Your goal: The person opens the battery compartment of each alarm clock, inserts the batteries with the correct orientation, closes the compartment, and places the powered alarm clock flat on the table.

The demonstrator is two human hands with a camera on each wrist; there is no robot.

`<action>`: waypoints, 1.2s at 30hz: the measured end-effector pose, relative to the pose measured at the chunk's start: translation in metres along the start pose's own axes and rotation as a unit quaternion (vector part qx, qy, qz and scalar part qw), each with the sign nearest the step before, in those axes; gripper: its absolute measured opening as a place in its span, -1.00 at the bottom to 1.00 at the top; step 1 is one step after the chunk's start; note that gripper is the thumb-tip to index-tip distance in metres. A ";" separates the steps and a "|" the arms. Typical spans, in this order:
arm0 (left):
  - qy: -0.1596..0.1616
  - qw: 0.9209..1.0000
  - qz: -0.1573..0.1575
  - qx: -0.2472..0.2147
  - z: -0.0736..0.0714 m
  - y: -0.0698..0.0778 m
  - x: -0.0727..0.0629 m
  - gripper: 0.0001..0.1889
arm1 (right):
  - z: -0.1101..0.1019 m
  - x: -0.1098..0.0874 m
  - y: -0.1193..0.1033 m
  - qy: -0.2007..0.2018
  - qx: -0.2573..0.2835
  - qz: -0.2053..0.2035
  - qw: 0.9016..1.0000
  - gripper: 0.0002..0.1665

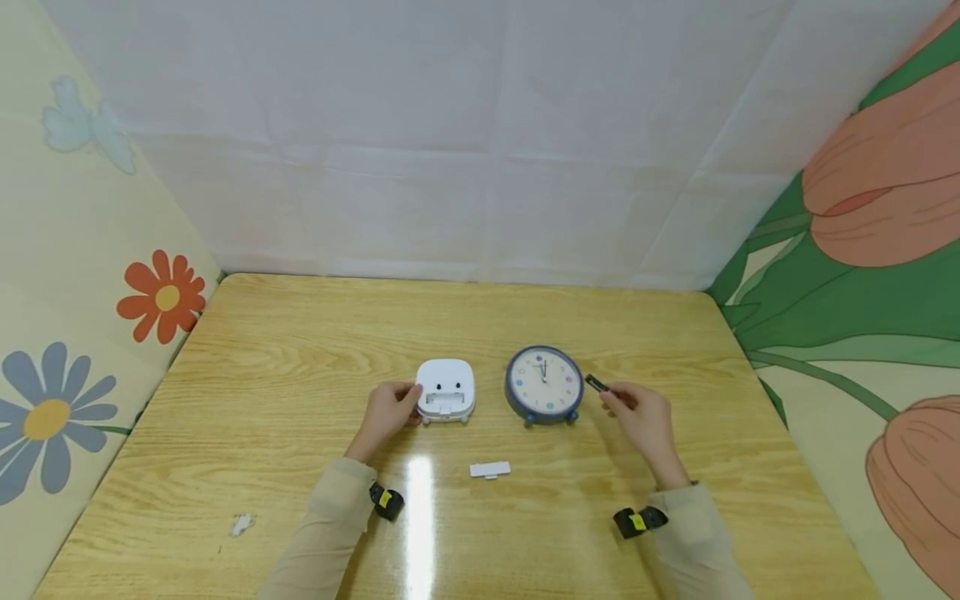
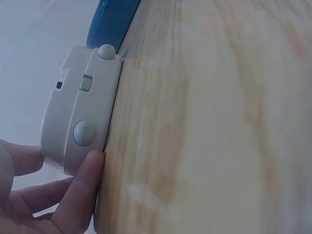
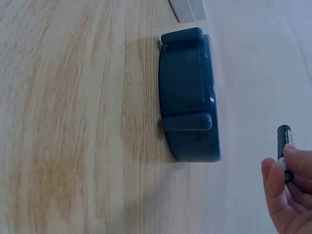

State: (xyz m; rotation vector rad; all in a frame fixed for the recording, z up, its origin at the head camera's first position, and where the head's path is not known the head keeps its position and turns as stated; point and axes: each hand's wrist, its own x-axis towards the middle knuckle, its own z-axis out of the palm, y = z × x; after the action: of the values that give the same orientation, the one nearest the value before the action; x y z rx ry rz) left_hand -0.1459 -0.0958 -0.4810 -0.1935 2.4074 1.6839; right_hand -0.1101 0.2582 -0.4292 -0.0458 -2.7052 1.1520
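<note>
My right grip (image 1: 641,412) pinches a small dark battery (image 3: 283,139) near one end, I think so the other end pokes out free; its tiny print is too blurry for me to read. Just left of that grip, the round blue clock (image 1: 545,383) lies face up, with nobody touching it. My left grip (image 1: 390,408) pinches the side of a white box (image 1: 445,372) between thumb and finger, likely so it won't slide. The box lies flat on the table (image 1: 300,358), right of that grip, with its slot (image 1: 445,399) up, maybe so it's easy to reach. I can't tell what is inside the slot, and the box hides some of my left fingertips. Between the grips, but nearer the person, is a small white lid (image 1: 490,470), perhaps there to be out of the way. Well left of the left grip is a white scrap (image 1: 242,524); I can't make out what it is.
</note>
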 end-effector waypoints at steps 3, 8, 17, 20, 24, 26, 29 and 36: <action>-0.001 1.000 -0.002 0.003 0.000 0.000 0.000 -0.68 | 0.002 0.001 -0.002 0.010 0.006 -0.010 1.000 -0.81; -0.002 1.000 -0.002 0.003 0.000 0.001 0.000 -0.68 | 0.003 0.002 -0.006 0.031 0.010 -0.042 0.999 -0.80; 0.000 1.000 -0.005 0.001 0.000 0.002 0.000 -0.68 | 0.007 0.005 -0.015 0.036 0.028 -0.060 0.997 -0.78; 0.001 1.000 -0.007 -0.002 0.000 0.002 -0.001 -0.68 | 0.009 0.005 -0.020 0.036 0.028 -0.068 0.997 -0.79; -0.001 1.000 -0.007 -0.002 0.000 0.002 -0.001 -0.68 | 0.011 0.006 -0.025 0.041 0.029 -0.083 0.995 -0.79; -0.001 1.000 -0.008 -0.002 0.000 0.002 -0.001 -0.68 | 0.012 0.007 -0.028 0.043 0.026 -0.092 0.994 -0.80; -0.001 1.000 -0.009 -0.001 0.000 0.002 -0.001 -0.68 | 0.015 0.007 -0.030 0.046 0.026 -0.104 0.993 -0.80; 0.000 1.000 -0.012 -0.004 0.000 0.002 0.000 -0.68 | 0.024 0.009 -0.033 0.047 0.050 -0.116 0.991 -0.80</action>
State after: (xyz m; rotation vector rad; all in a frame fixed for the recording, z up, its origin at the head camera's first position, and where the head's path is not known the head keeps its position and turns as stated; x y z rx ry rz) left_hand -0.1459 -0.0948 -0.4789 -0.2234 2.3892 1.6835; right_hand -0.1219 0.2190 -0.4200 0.2179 -2.4887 1.1791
